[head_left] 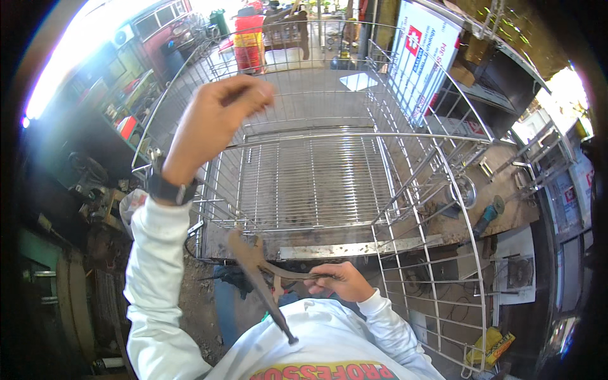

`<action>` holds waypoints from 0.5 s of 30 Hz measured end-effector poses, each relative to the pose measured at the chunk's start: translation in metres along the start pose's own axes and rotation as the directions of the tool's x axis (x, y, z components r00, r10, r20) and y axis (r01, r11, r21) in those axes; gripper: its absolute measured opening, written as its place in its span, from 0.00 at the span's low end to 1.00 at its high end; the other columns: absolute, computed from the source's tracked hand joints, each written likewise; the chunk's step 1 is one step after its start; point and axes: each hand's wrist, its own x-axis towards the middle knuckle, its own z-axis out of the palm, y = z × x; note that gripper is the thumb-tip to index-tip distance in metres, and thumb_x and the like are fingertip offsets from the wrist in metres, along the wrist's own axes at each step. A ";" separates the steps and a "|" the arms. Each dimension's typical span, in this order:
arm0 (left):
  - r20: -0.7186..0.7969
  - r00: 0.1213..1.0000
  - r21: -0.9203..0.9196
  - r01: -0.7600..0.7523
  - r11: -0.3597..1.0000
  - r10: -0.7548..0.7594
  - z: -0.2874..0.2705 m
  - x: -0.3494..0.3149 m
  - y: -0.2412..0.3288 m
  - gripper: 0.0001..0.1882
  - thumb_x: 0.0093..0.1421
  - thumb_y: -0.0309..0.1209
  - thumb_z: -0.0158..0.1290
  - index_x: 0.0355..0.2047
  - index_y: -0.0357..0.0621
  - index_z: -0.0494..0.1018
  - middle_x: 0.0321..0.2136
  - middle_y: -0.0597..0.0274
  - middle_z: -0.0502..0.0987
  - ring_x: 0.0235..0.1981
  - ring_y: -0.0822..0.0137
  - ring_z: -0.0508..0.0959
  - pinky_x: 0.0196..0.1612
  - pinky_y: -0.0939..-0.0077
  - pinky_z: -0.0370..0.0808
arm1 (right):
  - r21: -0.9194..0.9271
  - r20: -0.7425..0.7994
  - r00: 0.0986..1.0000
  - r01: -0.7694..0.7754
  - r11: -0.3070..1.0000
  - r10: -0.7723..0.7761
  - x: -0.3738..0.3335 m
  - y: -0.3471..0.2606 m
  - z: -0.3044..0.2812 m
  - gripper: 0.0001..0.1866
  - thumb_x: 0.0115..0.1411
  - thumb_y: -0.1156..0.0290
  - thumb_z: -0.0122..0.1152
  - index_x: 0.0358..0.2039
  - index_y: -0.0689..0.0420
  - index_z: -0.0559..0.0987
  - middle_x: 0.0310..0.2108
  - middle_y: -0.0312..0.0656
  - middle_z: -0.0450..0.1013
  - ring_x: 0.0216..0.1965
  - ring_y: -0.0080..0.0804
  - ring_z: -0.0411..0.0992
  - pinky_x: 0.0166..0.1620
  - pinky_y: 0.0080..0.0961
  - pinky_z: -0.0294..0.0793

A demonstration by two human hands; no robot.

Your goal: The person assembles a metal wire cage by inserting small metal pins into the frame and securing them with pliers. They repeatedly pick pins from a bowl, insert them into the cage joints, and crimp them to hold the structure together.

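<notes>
My left hand [218, 117] is raised above the near left side of a large wire cage [373, 225]. Its fingers curl toward the thumb, slightly blurred, and hide whatever may be between them. A dark watch [170, 185] circles that wrist. Close to my body, my right hand [345, 282] closes around one handle of rusty brown pincers [253, 263]. Their jaws are apart and point toward the cage, while the other handle hangs down toward my shirt. The cage is bare shiny metal, with a floor of close parallel bars [310, 174].
The cage rests on a worn workbench [506, 218]. An angle grinder [489, 215] and a round metal ring [465, 191] lie to its right. Wrapped sheet panels [421, 57] stand behind it. A red drum [248, 47] is at the back, and a yellow packet [494, 348] sits low right.
</notes>
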 end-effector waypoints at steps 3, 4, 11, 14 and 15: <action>-0.399 0.884 0.160 -0.196 0.967 0.245 -0.003 -0.053 -0.012 0.16 0.74 0.35 0.53 0.43 0.31 0.82 0.35 0.61 0.83 0.36 0.68 0.81 0.45 0.73 0.77 | 0.193 0.090 0.960 -0.276 0.941 0.263 0.000 0.046 -0.014 0.19 0.71 0.74 0.58 0.58 0.69 0.77 0.47 0.53 0.82 0.42 0.37 0.84 0.49 0.29 0.84; -0.409 0.895 0.236 -0.085 0.968 0.178 -0.003 -0.079 -0.018 0.17 0.74 0.36 0.51 0.39 0.32 0.81 0.33 0.60 0.83 0.34 0.68 0.80 0.42 0.72 0.76 | 0.213 0.104 0.947 -0.321 0.923 0.305 0.002 0.063 -0.015 0.19 0.71 0.74 0.57 0.58 0.70 0.77 0.47 0.54 0.82 0.41 0.38 0.84 0.47 0.30 0.85; 0.156 0.720 -0.248 0.692 0.678 -0.677 0.111 -0.299 -0.118 0.38 0.76 0.57 0.42 0.29 0.32 0.81 0.25 0.51 0.83 0.27 0.61 0.82 0.38 0.68 0.79 | -0.012 -0.262 0.799 -0.563 0.826 0.541 -0.005 0.131 -0.013 0.14 0.66 0.73 0.55 0.40 0.73 0.82 0.34 0.56 0.83 0.31 0.43 0.85 0.35 0.33 0.87; 0.524 0.245 -0.178 0.968 0.176 -0.816 0.169 -0.361 -0.181 0.46 0.71 0.69 0.38 0.37 0.29 0.80 0.34 0.47 0.85 0.36 0.57 0.84 0.46 0.65 0.80 | -0.060 -0.350 0.759 -0.603 0.795 0.549 -0.014 0.120 -0.008 0.16 0.64 0.70 0.55 0.36 0.72 0.84 0.29 0.55 0.83 0.26 0.42 0.85 0.34 0.34 0.86; 0.650 0.147 -0.164 0.985 0.051 -0.746 0.175 -0.375 -0.203 0.49 0.68 0.72 0.39 0.41 0.28 0.79 0.37 0.45 0.85 0.39 0.56 0.84 0.48 0.64 0.79 | -0.059 -0.367 0.751 -0.608 0.791 0.550 -0.016 0.115 -0.004 0.16 0.64 0.69 0.54 0.36 0.72 0.84 0.28 0.55 0.83 0.25 0.41 0.85 0.34 0.34 0.86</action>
